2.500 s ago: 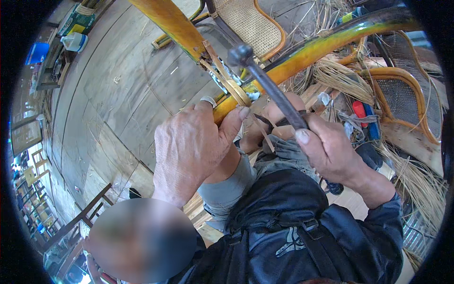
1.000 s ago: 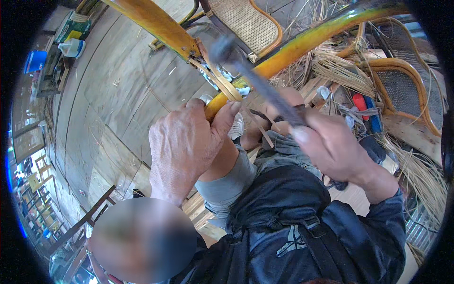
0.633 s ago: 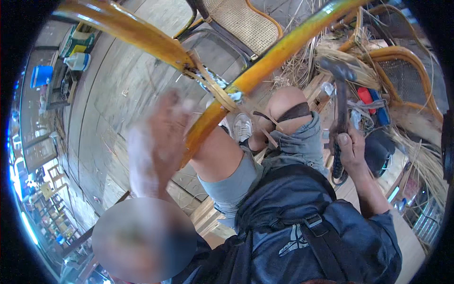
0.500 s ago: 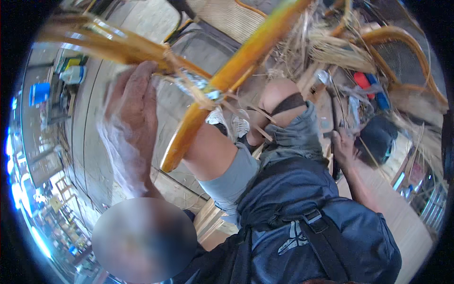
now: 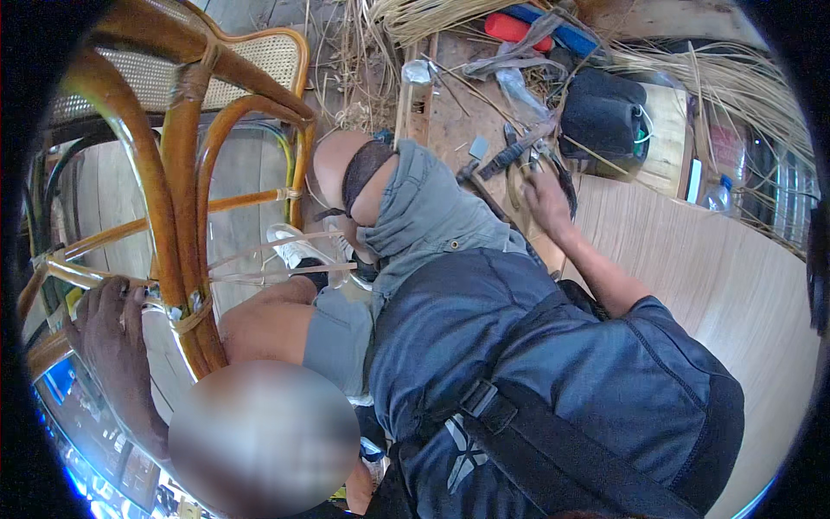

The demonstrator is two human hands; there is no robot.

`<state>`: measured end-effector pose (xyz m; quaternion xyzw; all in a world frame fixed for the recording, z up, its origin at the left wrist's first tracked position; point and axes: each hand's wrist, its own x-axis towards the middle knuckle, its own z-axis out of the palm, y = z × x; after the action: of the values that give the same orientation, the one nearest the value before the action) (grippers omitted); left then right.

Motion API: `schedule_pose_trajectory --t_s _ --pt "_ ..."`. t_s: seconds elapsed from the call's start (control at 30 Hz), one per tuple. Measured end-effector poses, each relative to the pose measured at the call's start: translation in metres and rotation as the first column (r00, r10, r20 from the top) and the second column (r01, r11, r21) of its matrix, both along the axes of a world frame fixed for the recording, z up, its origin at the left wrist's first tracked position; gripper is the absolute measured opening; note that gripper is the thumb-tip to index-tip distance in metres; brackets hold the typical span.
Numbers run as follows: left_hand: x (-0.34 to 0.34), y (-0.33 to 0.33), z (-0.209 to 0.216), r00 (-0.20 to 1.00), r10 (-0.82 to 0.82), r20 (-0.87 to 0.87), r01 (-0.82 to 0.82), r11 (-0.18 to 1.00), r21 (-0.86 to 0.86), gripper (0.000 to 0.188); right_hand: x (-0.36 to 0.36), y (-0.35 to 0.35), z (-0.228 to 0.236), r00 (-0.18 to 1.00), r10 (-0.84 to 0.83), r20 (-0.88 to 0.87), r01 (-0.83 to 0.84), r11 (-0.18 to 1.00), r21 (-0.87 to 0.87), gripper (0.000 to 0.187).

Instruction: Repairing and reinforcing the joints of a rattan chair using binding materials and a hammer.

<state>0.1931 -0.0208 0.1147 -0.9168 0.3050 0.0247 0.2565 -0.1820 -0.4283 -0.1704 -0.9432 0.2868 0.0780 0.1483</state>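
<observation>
L grip point(image 5: 111, 342) curled at rattan chair point(image 5: 183, 121), R grip point(image 5: 546, 199) by hammer point(image 5: 493, 201), holds unclear, cane strands point(image 5: 437, 17) nr.

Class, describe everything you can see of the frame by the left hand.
The frame is glossy orange-brown, of bent poles that look like cane. A binding wraps its thick post, and two thin pale strips jut rightward from near it. At the picture's left, the post slants beside the person's thigh. The left hand touches a rail; how firmly is unclear.
</observation>
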Motion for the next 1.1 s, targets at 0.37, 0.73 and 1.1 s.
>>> schedule_pose_trajectory --t_s 0.37,0.73,1.1 --pt "0.004 0.02 0.018 0.997 -0.07 -0.043 0.056 0.963 -0.263 0.023 0.012 -0.048 -0.004 0.897 -0.423 -0.126 0.352 0.858 -0.374 0.05" --pt "-0.004 0.02 0.018 0.999 0.019 -0.05 -0.031 0.965 -0.26 0.034 -0.02 -0.098 -0.055 0.988 -0.106 -0.116 0.135 0.951 0.278 0.059" --pt "-0.01 0.013 0.001 0.995 -0.031 0.094 0.04 0.995 -0.09 0.022 -0.018 -0.064 0.001 0.912 -0.37 -0.175 0.409 0.811 0.418 0.034"
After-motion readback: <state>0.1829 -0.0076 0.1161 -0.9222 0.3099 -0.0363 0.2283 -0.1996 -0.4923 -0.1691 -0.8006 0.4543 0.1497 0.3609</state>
